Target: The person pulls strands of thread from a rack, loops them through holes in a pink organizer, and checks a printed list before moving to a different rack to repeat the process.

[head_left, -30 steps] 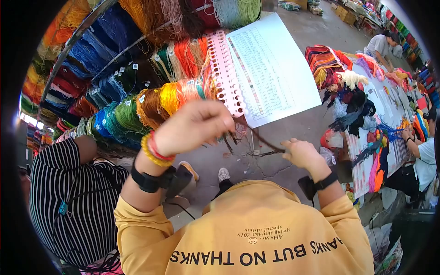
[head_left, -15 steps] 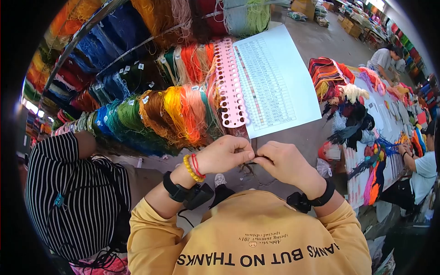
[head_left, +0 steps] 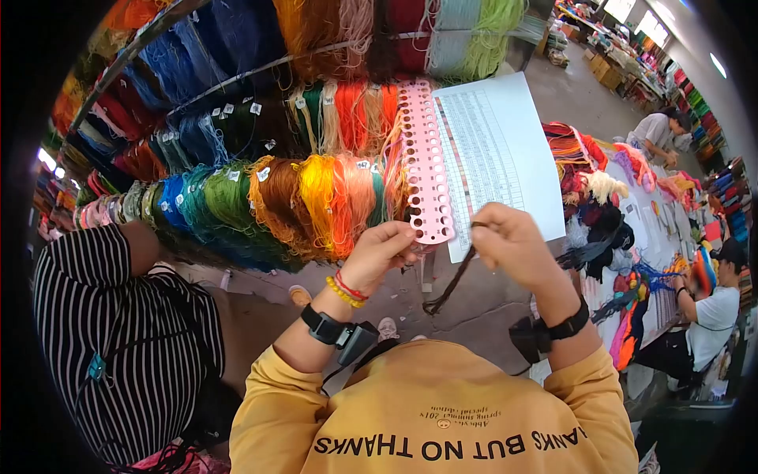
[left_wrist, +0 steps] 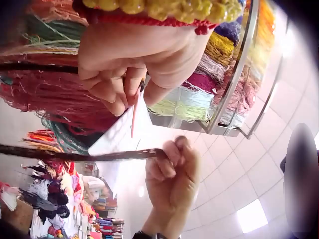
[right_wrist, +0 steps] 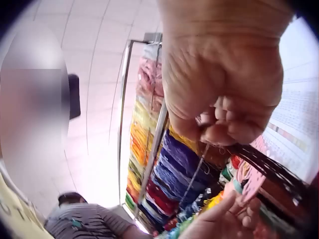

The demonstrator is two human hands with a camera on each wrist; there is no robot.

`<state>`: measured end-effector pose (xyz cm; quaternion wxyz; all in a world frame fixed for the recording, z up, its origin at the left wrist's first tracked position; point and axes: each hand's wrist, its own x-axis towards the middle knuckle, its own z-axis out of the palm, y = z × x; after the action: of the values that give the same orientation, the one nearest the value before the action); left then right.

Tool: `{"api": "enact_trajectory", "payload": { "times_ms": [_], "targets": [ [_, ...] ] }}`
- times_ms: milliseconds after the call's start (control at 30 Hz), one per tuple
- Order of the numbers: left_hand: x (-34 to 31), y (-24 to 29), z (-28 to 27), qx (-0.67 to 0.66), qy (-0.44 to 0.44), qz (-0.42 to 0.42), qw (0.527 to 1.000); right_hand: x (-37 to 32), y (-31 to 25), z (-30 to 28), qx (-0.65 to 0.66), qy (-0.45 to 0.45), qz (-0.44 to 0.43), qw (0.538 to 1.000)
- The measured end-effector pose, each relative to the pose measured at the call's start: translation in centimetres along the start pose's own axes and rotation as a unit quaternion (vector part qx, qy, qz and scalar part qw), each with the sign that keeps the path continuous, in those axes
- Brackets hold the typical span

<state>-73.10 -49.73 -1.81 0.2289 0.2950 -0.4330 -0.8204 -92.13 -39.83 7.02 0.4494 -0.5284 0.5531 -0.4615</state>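
A pink card with rows of round holes [head_left: 427,170] carries coloured threads along its left edge. At its lower end is my left hand [head_left: 382,254], its thumb and fingers pinching dark brown thread [left_wrist: 143,84] against the card's edge, which the left wrist view shows nearly edge-on. My right hand [head_left: 513,243], lower right of the card, grips a dark brown thread bundle [head_left: 455,280] in curled fingers. The bundle hangs down and bends toward the left hand. A printed sheet [head_left: 513,150] lies along the card's right side, partly behind my right hand.
Racks of coloured yarn skeins [head_left: 316,193] fill the left and back. A person in a striped top [head_left: 118,347] is close on my left. To the right stands a table [head_left: 643,213] with yarn piles, where another person [head_left: 703,308] works. Grey floor [head_left: 489,316] shows below.
Both hands came together below the card, then parted: the left went up to the card's lower end, the right up and right with the brown thread. The view has shifted.
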Motion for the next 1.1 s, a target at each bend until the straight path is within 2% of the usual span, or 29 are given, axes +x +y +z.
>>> {"api": "enact_trajectory", "payload": {
  "times_ms": [33,67,167,300,533,700,900,1000,1100],
  "targets": [
    [0.4,-0.1,0.2,-0.014,-0.003,0.009,1.000,1.0,0.1,0.8,-0.100,-0.005,-0.003,0.995],
    [0.7,-0.2,0.3,-0.027,-0.006,0.017,0.999,1.7,0.1,1.4,-0.243,0.011,0.001,0.970],
    [1.4,-0.6,0.3,-0.071,0.000,0.041,0.997,3.6,0.1,3.0,-0.351,0.022,-0.054,0.935],
    [1.8,-1.4,0.5,-0.122,0.017,0.065,0.990,5.1,1.6,3.8,-0.455,0.025,-0.122,0.882],
    [1.9,-2.0,1.1,-0.176,0.029,0.120,0.977,5.6,1.0,5.0,-0.611,-0.023,-0.078,0.787],
    [1.8,-2.0,0.8,-0.241,-0.024,0.113,0.964,5.6,0.1,6.2,-0.679,-0.039,-0.039,0.732],
    [2.0,-2.3,1.1,-0.245,-0.015,0.127,0.961,5.2,0.1,6.5,-0.695,-0.039,-0.070,0.715],
    [2.6,-2.9,1.2,-0.247,-0.003,0.143,0.958,5.3,0.1,6.6,-0.679,-0.028,-0.097,0.727],
    [3.2,-3.5,1.2,-0.226,0.023,0.170,0.959,6.2,0.3,6.2,-0.642,-0.010,-0.069,0.764]
  ]
}}
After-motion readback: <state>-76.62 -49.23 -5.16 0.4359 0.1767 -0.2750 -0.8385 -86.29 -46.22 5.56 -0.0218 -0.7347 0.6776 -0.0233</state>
